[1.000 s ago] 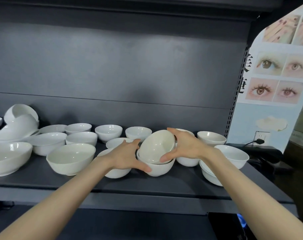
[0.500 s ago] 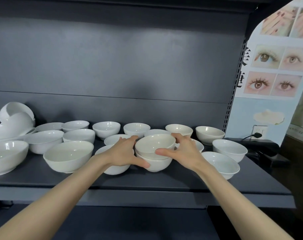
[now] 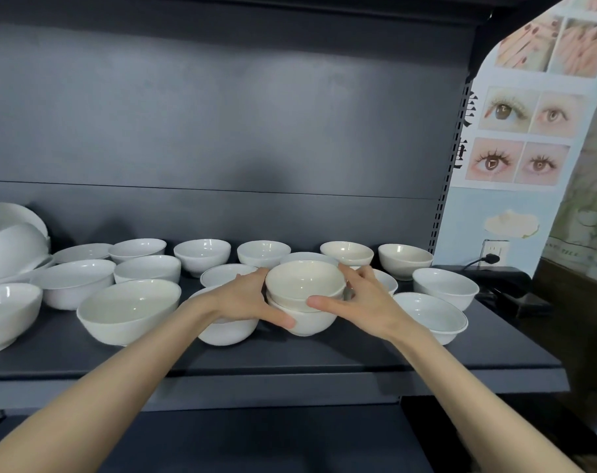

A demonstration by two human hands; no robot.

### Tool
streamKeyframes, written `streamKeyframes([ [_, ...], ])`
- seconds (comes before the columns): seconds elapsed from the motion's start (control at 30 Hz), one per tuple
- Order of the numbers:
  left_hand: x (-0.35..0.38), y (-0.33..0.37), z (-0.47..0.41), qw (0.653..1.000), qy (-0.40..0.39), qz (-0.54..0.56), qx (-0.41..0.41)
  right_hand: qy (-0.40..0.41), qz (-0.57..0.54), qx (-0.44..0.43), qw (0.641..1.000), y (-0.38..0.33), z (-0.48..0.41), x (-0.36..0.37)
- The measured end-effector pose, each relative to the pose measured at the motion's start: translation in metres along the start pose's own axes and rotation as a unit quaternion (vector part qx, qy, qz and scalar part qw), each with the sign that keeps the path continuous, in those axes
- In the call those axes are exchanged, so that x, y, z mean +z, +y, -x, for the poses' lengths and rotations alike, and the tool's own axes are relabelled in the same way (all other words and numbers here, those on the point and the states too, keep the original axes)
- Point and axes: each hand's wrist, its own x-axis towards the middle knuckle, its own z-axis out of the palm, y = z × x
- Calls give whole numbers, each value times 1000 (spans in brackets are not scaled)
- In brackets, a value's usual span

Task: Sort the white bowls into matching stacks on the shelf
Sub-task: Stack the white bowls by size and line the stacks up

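Observation:
A small white bowl [image 3: 303,279] sits upright, nested in a second white bowl [image 3: 310,322] on the dark shelf [image 3: 290,356]. My left hand [image 3: 245,302] grips the lower bowl from the left, thumb across its front. My right hand [image 3: 362,302] holds the upper bowl's right side, thumb on its front rim. Several more white bowls stand around, among them a wide bowl [image 3: 129,310] to the left and a shallow bowl [image 3: 433,315] to the right.
Large white bowls [image 3: 13,240] lean in a tilted pile at the far left. A row of small bowls [image 3: 263,252] lines the back of the shelf. A black device [image 3: 501,281] with a plugged-in cable sits past the shelf's right end, beside a poster.
The upper bowl, tilted in my right hand a second ago, has been lowered level into the bowl beneath it. Both hands stay on the pair.

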Motion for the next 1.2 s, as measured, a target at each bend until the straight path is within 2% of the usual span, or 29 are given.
streamKeyframes([
  [0.2,-3,-8,-3,999,-9,34,13,-42,-72,2,997,-3,4,-2],
  [0.37,-3,-7,-3,997,13,77,26,-21,-142,-4,990,-3,7,1],
  [0.47,-10,0,-1,996,50,65,35,-4,-176,1,984,-3,4,1],
  [0.6,-24,12,-8,990,115,61,48,37,-161,1,986,-15,-5,-19],
  [0.73,-29,21,-26,984,151,89,39,41,-170,-17,984,-23,-17,-45],
  [0.93,-22,35,-72,974,168,142,54,50,-179,-17,982,-6,-49,-80],
  [1.2,-10,44,-144,969,172,172,46,12,-197,-8,980,35,-101,-119],
])
